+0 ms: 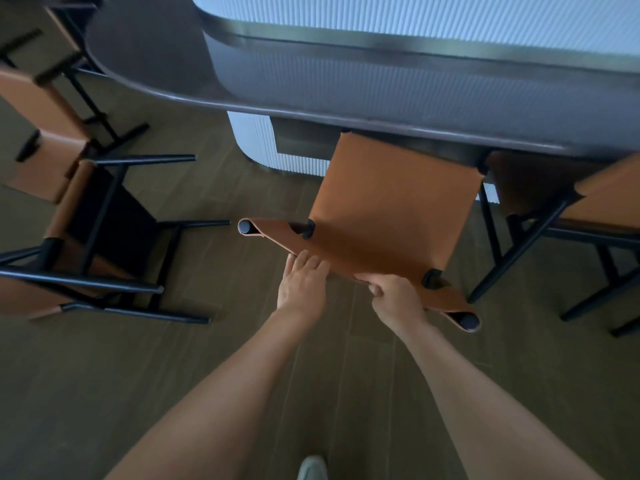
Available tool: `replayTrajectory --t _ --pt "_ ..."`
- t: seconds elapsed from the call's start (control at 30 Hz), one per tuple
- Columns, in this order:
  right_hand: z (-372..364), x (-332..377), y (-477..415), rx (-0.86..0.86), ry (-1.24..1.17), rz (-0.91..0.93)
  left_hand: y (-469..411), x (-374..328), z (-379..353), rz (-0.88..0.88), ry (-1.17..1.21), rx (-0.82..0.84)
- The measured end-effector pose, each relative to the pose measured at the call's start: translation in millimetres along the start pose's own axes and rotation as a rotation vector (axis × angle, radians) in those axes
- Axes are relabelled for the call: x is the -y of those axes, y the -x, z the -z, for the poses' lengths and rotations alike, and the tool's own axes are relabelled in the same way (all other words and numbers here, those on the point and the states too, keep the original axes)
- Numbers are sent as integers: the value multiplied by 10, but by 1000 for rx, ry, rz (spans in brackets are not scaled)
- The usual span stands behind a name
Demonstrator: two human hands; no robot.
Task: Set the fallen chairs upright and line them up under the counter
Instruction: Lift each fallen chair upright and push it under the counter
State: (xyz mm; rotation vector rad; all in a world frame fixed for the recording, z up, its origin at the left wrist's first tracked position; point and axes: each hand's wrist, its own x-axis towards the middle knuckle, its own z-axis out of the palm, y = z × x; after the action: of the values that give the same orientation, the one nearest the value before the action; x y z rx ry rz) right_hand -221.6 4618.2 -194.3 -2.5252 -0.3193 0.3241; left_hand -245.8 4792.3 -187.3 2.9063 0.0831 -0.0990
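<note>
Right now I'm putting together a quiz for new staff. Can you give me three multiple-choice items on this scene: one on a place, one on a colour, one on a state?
1. Where does the middle chair, held by the left hand and right hand, stand?
A. On top of the counter
B. With its seat partly under the counter
C. In a doorway

2. What colour is its seat?
A. Tan
B. Green
C. White

3. How is the left chair?
A. Upright
B. Lying on its side
C. Hanging on a wall

Answers: B, the seat's far end runs under the counter's edge; A, the leather is tan; B, its black legs point sideways across the floor.
</note>
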Motion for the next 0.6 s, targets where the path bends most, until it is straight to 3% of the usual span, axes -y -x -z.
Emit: replayTrajectory --t 0.2,0.6 --pt "319 -107 -408 2 -61 -30 -487 -77 143 -93 -2 -12" --pt "1015 -316 -1382 -6 -58 -63 -1542 -476 364 -70 8 12"
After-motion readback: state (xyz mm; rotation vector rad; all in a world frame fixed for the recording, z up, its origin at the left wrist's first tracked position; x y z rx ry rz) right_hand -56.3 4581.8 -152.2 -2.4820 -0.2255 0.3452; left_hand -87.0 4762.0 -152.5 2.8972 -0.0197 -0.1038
